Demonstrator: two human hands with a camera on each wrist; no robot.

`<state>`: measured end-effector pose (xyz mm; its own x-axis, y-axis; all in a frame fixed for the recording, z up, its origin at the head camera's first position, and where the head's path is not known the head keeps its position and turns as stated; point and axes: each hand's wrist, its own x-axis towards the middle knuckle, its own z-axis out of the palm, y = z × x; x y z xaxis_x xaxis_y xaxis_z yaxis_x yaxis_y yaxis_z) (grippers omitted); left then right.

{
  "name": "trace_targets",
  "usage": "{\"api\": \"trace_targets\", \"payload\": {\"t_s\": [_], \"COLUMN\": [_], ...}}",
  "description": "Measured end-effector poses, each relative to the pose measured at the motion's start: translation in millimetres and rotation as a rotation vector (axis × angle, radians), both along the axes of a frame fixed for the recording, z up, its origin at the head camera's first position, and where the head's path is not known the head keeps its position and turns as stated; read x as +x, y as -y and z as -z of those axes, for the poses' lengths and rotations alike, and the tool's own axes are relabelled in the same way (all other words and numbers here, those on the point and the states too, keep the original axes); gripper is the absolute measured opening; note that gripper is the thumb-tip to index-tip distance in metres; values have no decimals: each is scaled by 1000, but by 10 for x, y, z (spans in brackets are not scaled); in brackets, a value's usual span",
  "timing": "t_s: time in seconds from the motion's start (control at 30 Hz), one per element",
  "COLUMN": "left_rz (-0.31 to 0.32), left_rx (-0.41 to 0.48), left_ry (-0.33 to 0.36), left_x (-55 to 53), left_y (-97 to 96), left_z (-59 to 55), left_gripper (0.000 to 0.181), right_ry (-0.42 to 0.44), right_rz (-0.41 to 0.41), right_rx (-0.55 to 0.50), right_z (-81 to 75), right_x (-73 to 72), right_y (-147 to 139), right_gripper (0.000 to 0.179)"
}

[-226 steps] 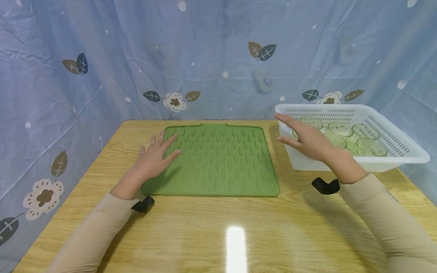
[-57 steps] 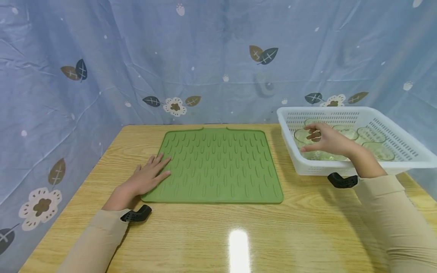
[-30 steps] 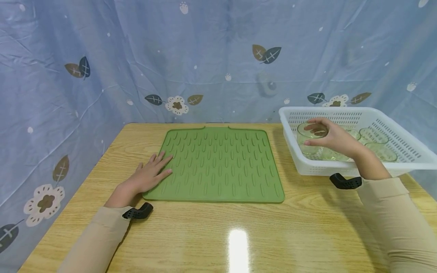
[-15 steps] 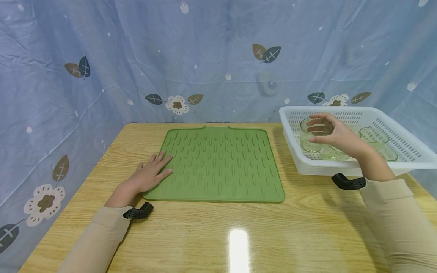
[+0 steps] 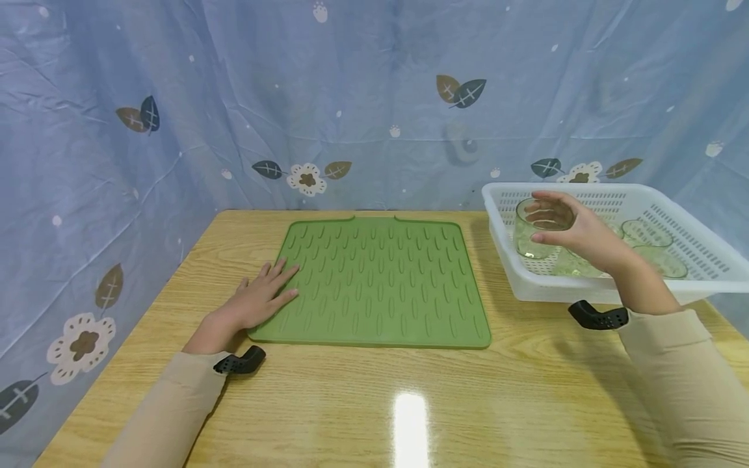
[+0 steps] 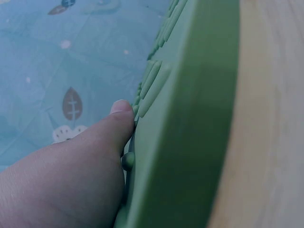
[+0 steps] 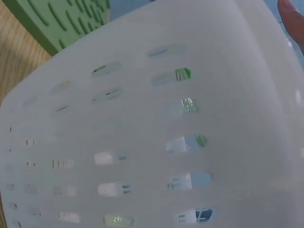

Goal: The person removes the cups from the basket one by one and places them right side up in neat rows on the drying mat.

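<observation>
Head view: shows wooden table (image 5: pixel 322 403) running out in front of green mat (image 5: pixel 380 292). Next, see left hand (image 5: pixel 251 305) with fingers straight and spread on mat's left edge. Then, right of mat, white basket (image 5: pixel 550 290) with several clear glasses (image 5: pixel 664 262) inside. Also right of mat, right hand (image 5: pixel 588 235), well apart from left, curled round upright glass (image 5: pixel 528 248) at basket end nearest mat; can't tell about contact with basket floor. Behind mat, blue curtain (image 5: pixel 363 130).
</observation>
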<state>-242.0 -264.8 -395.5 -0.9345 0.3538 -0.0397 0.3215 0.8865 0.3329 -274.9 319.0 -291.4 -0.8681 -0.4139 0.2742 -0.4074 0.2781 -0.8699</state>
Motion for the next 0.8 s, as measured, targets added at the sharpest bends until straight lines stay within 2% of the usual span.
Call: {"api": "trace_targets", "payload": {"t_s": [0.1,0.47,0.63,0.8], "left_rz": [-2,-6,-3,-5], "left_rx": [1,-1,-3,-3], "left_ry": [0,11,12,15], "left_x": [3,-7,-15,-13], "left_y": [-6,-3,-6,-21], "left_z": [-2,-3,-7,-12], "left_gripper": [69,70,70,70], "right_ry": [-4,-29,-23,-52], "right_rz": [-14,15,-23,8], "right_rx": [-24,50,-33,-20], "right_z": [-16,-156,-145,-147], "right_x": [-5,59,66,95], "right_y": [2,132,229,404], "right_gripper": [65,61,61,61]}}
